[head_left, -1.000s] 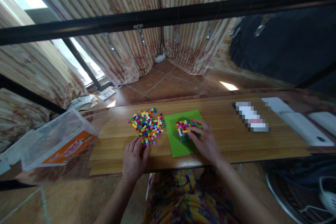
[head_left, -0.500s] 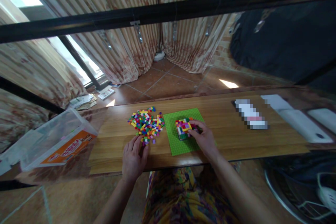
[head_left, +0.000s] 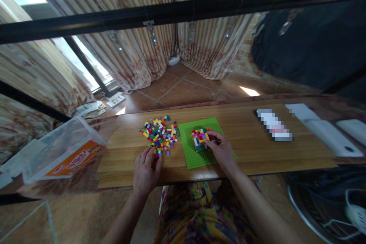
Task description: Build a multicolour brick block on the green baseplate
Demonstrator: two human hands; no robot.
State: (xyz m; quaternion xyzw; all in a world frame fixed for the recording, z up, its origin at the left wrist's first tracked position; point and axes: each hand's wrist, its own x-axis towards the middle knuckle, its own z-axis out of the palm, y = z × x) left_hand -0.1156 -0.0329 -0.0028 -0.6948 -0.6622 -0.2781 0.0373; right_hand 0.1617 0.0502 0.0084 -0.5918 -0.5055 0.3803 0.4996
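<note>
- Had brick structure [head_left: 200, 137] on green baseplate [head_left: 190, 158], just forward-left of nearer right hand [head_left: 222, 150]; touched it, could not tell if gripping.
- Rested left hand [head_left: 145, 168] unclenched, beside loose bricks [head_left: 160, 134].

One baseplate [head_left: 190, 160], one brick structure [head_left: 198, 141], one orange-labelled box [head_left: 76, 162] (loose bricks [head_left: 160, 136] beyond counting).

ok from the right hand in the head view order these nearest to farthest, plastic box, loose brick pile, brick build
1. Brick build, touching the right hand
2. Loose brick pile, left of the build
3. Plastic box, far left
</note>
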